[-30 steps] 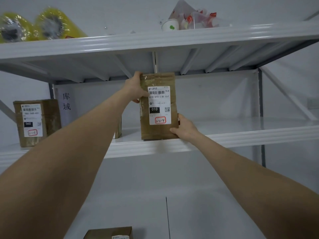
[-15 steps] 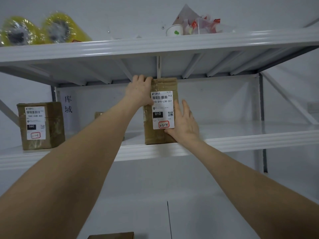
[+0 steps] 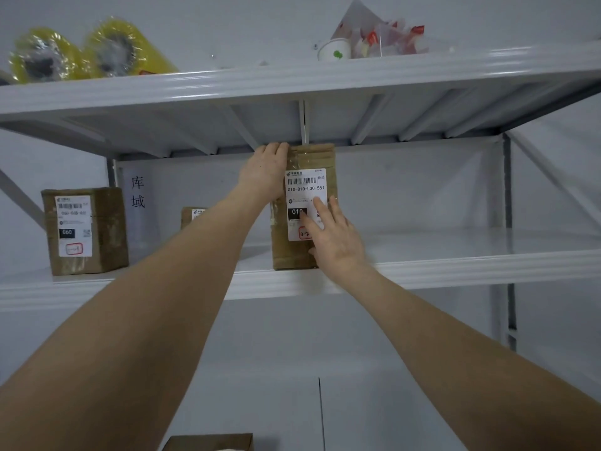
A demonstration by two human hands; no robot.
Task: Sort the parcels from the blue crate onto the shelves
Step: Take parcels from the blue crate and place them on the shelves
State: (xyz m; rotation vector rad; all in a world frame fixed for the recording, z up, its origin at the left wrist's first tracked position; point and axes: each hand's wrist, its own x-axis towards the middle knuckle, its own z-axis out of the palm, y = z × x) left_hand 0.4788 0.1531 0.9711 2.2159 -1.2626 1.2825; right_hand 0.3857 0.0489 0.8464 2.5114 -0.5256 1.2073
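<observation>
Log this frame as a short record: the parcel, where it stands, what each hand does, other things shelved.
parcel: tall brown cardboard parcel, white label 010-010-L30-551
position: upright on the middle white metal shelf, near its front edge
left: left hand grips the parcel's top left corner
right: right hand presses flat on the label, fingers straight
others: brown cardboard box labelled 060 at left; yellow plastic-wrapped rolls on top shelf

The tall brown parcel (image 3: 289,252) stands upright on the middle shelf (image 3: 455,270), close to its front edge. Its white label faces out, printed 010-010-L30-551 over a black 010 block. A squatter parcel (image 3: 87,229) marked 060 stands at the shelf's left, and a small parcel (image 3: 192,216) sits further back between them.
</observation>
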